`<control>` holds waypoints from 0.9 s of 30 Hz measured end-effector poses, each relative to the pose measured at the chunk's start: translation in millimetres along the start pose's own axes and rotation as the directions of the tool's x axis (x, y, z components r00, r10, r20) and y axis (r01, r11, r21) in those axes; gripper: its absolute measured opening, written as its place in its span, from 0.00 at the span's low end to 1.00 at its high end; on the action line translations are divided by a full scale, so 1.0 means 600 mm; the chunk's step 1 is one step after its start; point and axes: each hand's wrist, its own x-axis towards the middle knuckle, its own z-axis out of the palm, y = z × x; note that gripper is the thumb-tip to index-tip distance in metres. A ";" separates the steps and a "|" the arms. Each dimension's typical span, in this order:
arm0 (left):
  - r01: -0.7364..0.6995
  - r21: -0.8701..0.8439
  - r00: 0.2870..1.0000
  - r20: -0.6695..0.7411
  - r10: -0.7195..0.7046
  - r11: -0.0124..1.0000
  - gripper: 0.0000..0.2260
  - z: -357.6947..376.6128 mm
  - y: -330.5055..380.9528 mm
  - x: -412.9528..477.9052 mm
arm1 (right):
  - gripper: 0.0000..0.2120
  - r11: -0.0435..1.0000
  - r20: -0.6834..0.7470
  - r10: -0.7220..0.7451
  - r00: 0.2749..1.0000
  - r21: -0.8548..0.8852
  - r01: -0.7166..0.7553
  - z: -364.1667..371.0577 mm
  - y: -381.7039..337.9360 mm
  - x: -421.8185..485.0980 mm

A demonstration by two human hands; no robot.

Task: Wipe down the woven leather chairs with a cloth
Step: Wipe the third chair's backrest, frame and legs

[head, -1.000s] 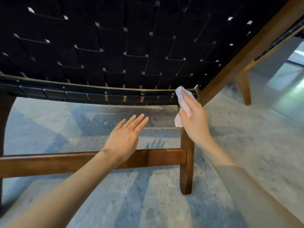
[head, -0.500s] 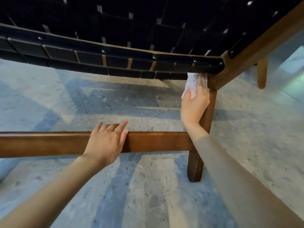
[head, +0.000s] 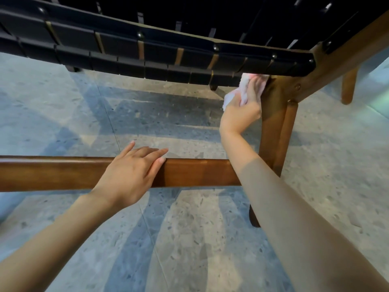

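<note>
A pale cloth [head: 231, 98] is held bunched against the chair [head: 147, 49], right where the underside of the woven black leather seat edge meets the top of the wooden front leg [head: 273, 127]. The cloth is gripped by the right hand [head: 242, 111], whose fingers are curled over it and pressed toward that corner; part of the cloth is left showing beside the thumb side of the hand. The seat edge is seen from below, its dark straps wrapped round the front rail and fixed with round studs.

Lower down, the left hand [head: 130, 173] is laid on the chair's wooden crossbar [head: 200, 172], which runs level from the left edge of the view to the front leg. Its fingers are kept straight and spread slightly apart, flat over the top of the bar, with nothing clasped.

A slanted wooden side rail [head: 347, 49] is joined to the same corner, and a second leg [head: 348, 85] is seen farther back on the right. Everything is set on a speckled grey stone floor [head: 63, 114] crossed by bands of shadow.
</note>
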 end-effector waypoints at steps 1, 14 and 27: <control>0.005 -0.016 1.000 0.003 -0.005 1.000 0.33 -0.004 -0.005 -0.003 | 0.17 1.000 0.017 -0.007 1.000 0.012 0.007 0.003 -0.004 -0.007; 0.170 -0.080 0.981 -0.084 -0.176 0.982 0.25 -0.056 -0.087 -0.085 | 0.26 0.793 0.733 -0.516 0.442 0.214 0.571 0.123 -0.137 -0.233; 0.360 -0.064 0.906 -0.215 -0.365 0.931 0.17 -0.112 -0.187 -0.166 | 0.25 0.161 0.702 -0.706 -0.090 0.283 0.946 0.298 -0.283 -0.379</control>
